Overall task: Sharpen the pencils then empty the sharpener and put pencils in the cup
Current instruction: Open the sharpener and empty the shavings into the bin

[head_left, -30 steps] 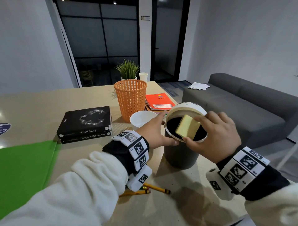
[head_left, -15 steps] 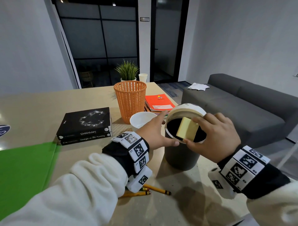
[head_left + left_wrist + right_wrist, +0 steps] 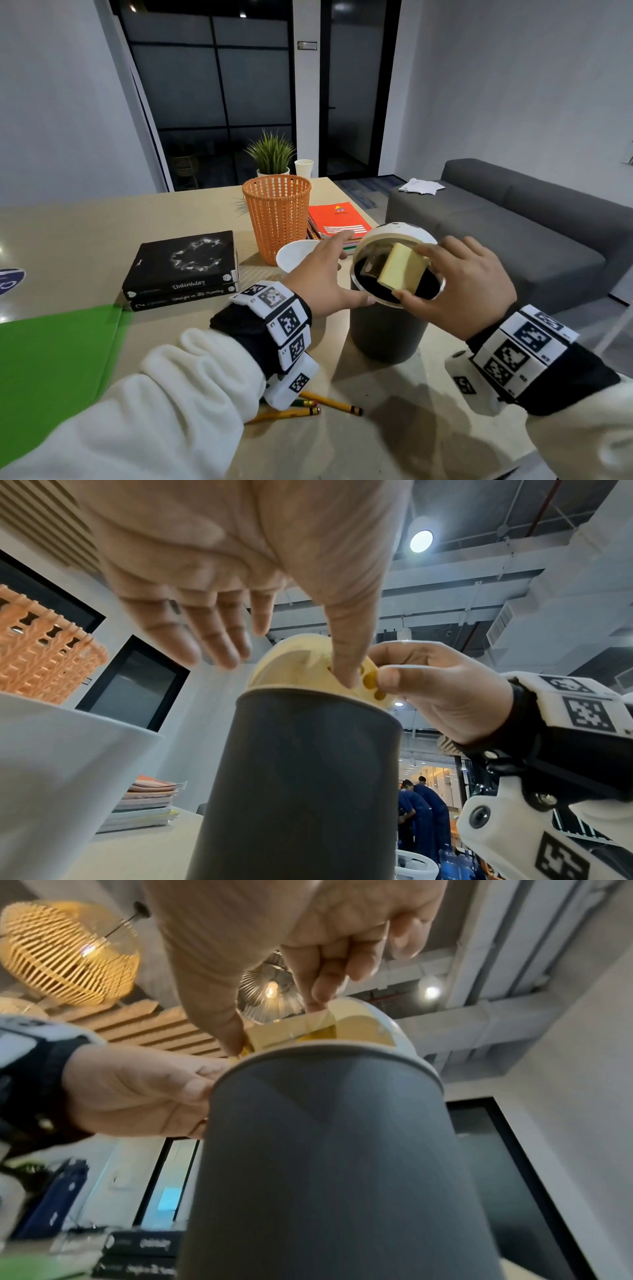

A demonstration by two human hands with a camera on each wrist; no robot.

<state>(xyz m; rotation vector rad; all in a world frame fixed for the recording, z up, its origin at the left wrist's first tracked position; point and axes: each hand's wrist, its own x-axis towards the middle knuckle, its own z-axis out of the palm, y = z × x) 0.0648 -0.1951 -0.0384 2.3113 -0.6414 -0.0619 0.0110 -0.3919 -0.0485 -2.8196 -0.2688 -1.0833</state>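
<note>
Emptying step, I think: my right hand (image 3: pixel 459 281) pinches the yellow sharpener (image 3: pixel 400 270) over the grey bin (image 3: pixel 383 329), its lid (image 3: pixel 390 233) tipped up. Left hand (image 3: pixel 322 277) relaxed, thumb at bin rim. Next: tip shavings in w/o dropping it. Pencils (image 3: pixel 308 407) on table (image 3: pixel 85 240) by the left wrist; cup (image 3: pixel 294 253) behind.

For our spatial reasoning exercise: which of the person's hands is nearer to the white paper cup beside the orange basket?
Left. The left hand hovers open right beside the white paper cup, thumb at the bin's rim. The right hand is farther off, pinching the pale yellow sharpener over the dark grey bin.
</note>
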